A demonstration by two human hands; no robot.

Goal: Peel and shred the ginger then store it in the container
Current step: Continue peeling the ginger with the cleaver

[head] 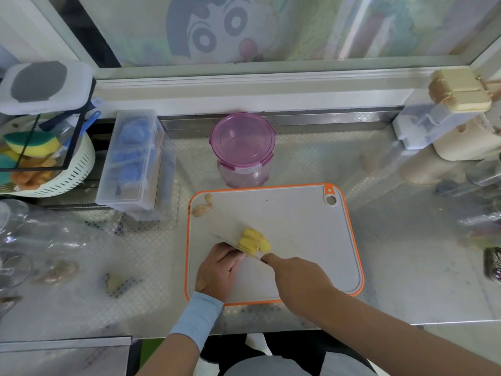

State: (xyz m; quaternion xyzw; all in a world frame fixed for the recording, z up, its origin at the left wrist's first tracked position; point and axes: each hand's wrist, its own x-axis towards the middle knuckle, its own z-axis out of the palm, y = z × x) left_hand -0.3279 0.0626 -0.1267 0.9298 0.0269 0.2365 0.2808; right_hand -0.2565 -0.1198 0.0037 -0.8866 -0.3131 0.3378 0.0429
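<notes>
peeled ginger lies on the cutting board on the bench, knife blade against it. right hand fingers clamp the handle; left hand fingers curl beside the ginger, grip unclear.

Soft daylight is coming through a frosted window, which is showing a large cartoon face. A white sill is running beneath it, along the back of a patterned steel counter. The counter is catching the light and shining palely. At the lower left, another steel surface is showing.
</notes>
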